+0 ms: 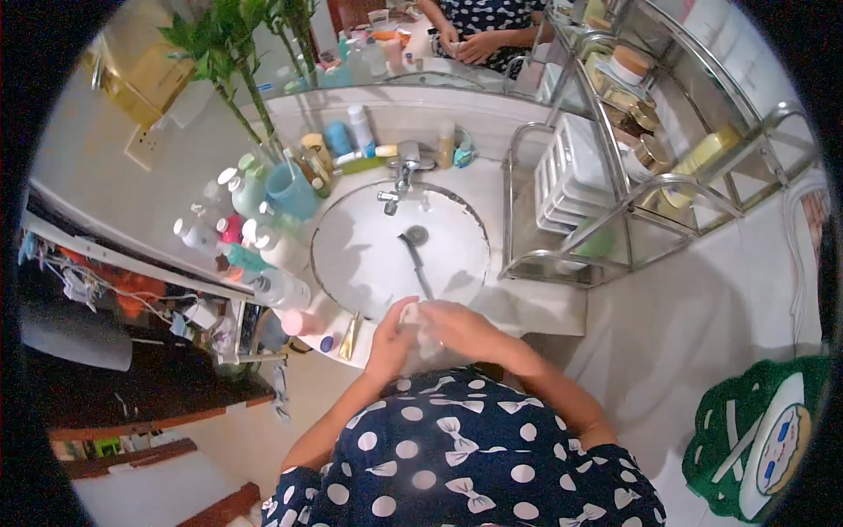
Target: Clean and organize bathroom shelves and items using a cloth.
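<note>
My left hand [394, 339] and my right hand [464, 329] meet over the near rim of a white oval sink [355, 263]. Between them is a small whitish object [413, 315], gripped by the left fingers; blur and the fingers hide what it is. The right hand is blurred and lies against that object. A slim dark-handled tool [415, 257], perhaps a toothbrush, stretches from near the drain [417, 234] towards my fingers. Whether its near end touches the hands cannot be seen. The chrome faucet [408, 161] stands at the sink's back edge.
Several pump bottles [273, 247] and a blue cup [292, 191] crowd the left counter. A gold tube [350, 336] and a pink-capped container [299, 323] lie near its front edge. At right stands a metal rack [589, 263] with jars and white drawers [573, 174]. A mirror [421, 72] spans the back.
</note>
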The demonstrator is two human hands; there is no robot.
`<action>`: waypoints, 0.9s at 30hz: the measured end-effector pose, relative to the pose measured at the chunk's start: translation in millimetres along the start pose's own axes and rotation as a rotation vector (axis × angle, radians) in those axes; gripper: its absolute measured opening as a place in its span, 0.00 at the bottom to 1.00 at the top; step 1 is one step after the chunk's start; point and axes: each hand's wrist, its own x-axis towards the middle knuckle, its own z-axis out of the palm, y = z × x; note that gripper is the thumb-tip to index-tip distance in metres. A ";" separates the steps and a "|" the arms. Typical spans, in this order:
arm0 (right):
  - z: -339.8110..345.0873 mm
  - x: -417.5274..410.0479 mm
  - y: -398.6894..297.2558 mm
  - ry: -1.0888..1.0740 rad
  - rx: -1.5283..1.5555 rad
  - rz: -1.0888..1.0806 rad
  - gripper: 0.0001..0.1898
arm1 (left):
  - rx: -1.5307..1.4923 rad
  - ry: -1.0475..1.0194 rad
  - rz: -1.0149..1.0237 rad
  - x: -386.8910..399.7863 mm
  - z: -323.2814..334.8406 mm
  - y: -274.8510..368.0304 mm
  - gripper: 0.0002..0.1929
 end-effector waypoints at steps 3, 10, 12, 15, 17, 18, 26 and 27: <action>-15.0 9.8 6.3 0.068 0.005 -0.093 0.17 | -0.006 0.069 -0.080 -11.4 -8.8 4.8 0.21; -51.2 79.6 36.0 0.303 0.117 -0.007 0.22 | -0.004 0.044 -0.180 -46.9 -16.6 16.6 0.18; -48.2 92.1 24.1 0.316 0.216 0.056 0.23 | -0.131 0.114 -0.199 -58.7 -25.4 22.7 0.18; -40.0 101.2 14.1 0.269 0.271 0.108 0.21 | -0.325 0.202 -0.171 -76.3 -49.4 22.5 0.15; -28.9 103.2 24.5 0.207 0.299 0.064 0.20 | -0.420 0.247 -0.040 -88.3 -73.3 22.8 0.16; -22.2 102.7 26.8 0.138 0.320 0.018 0.19 | -0.271 0.424 -0.029 -95.0 -85.3 8.2 0.19; 18.2 107.3 12.0 0.156 0.376 0.080 0.15 | 0.104 0.599 -0.130 -102.0 -175.1 -13.0 0.16; 29.3 108.0 7.4 0.100 0.266 0.057 0.17 | 0.261 0.624 -0.006 -96.4 -178.0 -16.0 0.19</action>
